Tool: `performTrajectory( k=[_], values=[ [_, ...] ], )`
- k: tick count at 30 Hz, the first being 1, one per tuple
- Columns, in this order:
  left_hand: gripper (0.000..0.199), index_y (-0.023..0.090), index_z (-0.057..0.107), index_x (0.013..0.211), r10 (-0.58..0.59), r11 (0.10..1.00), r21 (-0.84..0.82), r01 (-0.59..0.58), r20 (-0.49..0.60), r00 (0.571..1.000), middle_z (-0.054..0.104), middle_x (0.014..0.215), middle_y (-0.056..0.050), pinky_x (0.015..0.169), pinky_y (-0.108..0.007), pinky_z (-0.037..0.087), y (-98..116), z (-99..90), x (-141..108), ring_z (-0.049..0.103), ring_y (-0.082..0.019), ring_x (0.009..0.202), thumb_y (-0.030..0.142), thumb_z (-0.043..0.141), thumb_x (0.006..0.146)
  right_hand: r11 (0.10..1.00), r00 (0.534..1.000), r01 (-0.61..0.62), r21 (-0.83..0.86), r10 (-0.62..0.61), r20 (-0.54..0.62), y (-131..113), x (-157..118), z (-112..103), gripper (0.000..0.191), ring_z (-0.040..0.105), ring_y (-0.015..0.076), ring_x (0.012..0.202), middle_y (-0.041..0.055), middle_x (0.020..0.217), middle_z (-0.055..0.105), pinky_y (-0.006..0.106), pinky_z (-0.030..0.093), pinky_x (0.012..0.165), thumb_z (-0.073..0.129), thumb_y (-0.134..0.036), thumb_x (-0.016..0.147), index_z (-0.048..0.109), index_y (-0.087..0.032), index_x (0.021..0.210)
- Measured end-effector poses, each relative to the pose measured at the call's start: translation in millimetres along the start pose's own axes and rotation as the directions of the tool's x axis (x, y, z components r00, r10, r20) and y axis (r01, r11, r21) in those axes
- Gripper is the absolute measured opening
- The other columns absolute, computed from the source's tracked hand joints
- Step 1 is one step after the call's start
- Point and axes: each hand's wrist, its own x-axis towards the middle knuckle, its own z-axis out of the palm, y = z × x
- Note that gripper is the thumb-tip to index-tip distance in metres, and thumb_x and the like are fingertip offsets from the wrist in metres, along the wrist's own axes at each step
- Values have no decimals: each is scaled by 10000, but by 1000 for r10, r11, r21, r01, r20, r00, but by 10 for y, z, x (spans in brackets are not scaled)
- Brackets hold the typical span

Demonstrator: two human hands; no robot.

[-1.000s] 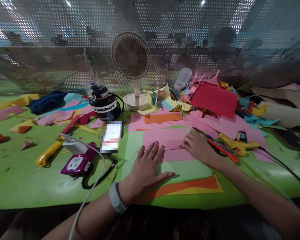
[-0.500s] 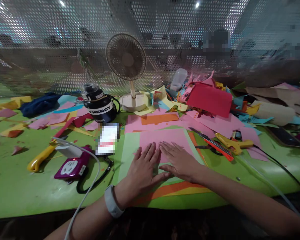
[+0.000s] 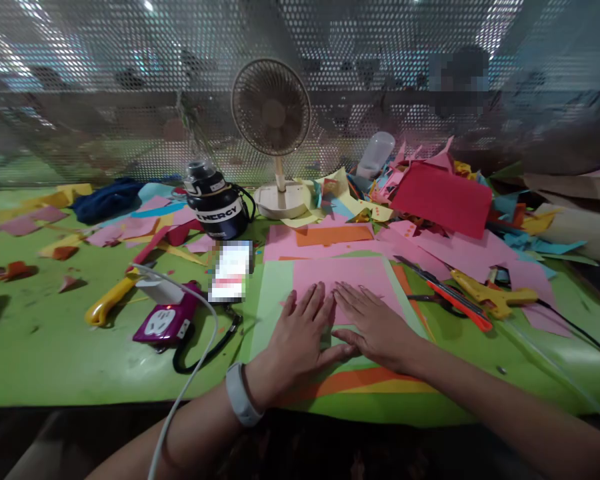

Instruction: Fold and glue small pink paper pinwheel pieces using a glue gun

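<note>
Both palms lie flat on a pink paper sheet (image 3: 347, 272), which rests on a larger pale green sheet (image 3: 273, 303). My left hand (image 3: 300, 333), with a grey band at the wrist, has its fingers stretched forward over the pink sheet's left part. My right hand (image 3: 373, 327) is spread beside it, its fingertips close to the left ones and its thumb touching or nearly touching the left thumb. Neither hand grips anything. Under the green sheet, orange paper (image 3: 347, 383) and yellow paper stick out at the front. The paper beneath my palms is hidden.
Right of the sheets lie a red utility knife (image 3: 453, 300), dark-bladed scissors partly under it, and a yellow glue gun (image 3: 495, 295). On the left are a phone (image 3: 230, 270), a purple power strip (image 3: 165, 320) and a yellow-handled tool (image 3: 111, 300). Behind stand a fan (image 3: 273, 110), a bottle (image 3: 217, 207) and paper scraps.
The view has turned slightly left, so everything sits further right in the picture. My hands stay flat on the pink sheet in almost the same pose.
</note>
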Motion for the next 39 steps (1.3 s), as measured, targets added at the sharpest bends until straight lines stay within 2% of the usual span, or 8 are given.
performTrajectory(
  k=[6, 15, 19, 24, 31, 35, 39],
  values=[
    [865, 123, 335, 1437, -22, 999, -27, 23, 41, 999, 290, 1533, -173, 1114, -567, 203, 33, -46, 14, 243, -336, 1414, 752, 257, 848, 1000, 1000, -4, -1, 4, 5, 8, 10, -1, 737, 237, 230, 1430, 147, 1528, 291, 457, 242, 1163, 289, -600, 937, 251, -118, 1493],
    [867, 138, 314, 1451, -45, 999, -24, 46, 42, 998, 284, 1534, -179, 1121, -571, 191, 50, -40, 10, 211, -321, 1428, 754, 244, 846, 1000, 999, -4, 10, 4, 33, -4, 9, -32, 726, 226, 237, 1432, 148, 1532, 280, 471, 239, 1162, 297, -587, 941, 231, -129, 1501],
    [903, 92, 325, 1446, -47, 999, -13, 48, 81, 996, 272, 1532, -197, 1126, -555, 195, 42, -85, 2, 213, -330, 1426, 758, 217, 846, 1000, 999, 7, -1, -7, 42, 2, 9, -40, 728, 206, 233, 1438, 148, 1538, 261, 455, 224, 1171, 285, -585, 945, 261, -100, 1488],
    [1009, 5, 338, 1426, -59, 998, 13, 59, 94, 994, 290, 1508, -243, 1124, -531, 226, -25, -134, -89, 241, -356, 1411, 796, 199, 814, 1000, 999, 15, 18, -16, 46, 48, -51, -105, 743, 209, 237, 1437, 135, 1545, 246, 452, 232, 1168, 304, -600, 935, 209, -135, 1507],
    [987, 4, 372, 1410, -120, 991, 64, 115, 80, 990, 340, 1480, -260, 1086, -561, 286, -95, -202, -238, 303, -381, 1381, 783, 225, 822, 996, 996, -82, -21, 82, 20, 181, -258, -173, 751, 220, 244, 1433, 122, 1547, 244, 481, 211, 1167, 320, -603, 930, 127, -183, 1522],
    [984, 9, 359, 1420, -168, 983, 81, 163, 60, 984, 342, 1482, -259, 1090, -568, 273, -159, -192, -330, 299, -378, 1384, 781, 239, 821, 989, 990, -137, -52, 138, 26, 193, -309, -147, 751, 229, 244, 1431, 123, 1541, 269, 503, 196, 1164, 294, -620, 926, 166, -173, 1517],
    [940, 58, 319, 1453, -164, 984, 80, 162, 25, 986, 362, 1484, -232, 1101, -556, 253, -203, -185, -400, 302, -369, 1385, 761, 272, 831, 985, 988, -155, -76, 156, 8, 218, -351, -132, 770, 241, 260, 1427, 148, 1534, 282, 521, 210, 1153, 272, -633, 921, 191, -146, 1512]
  ],
)
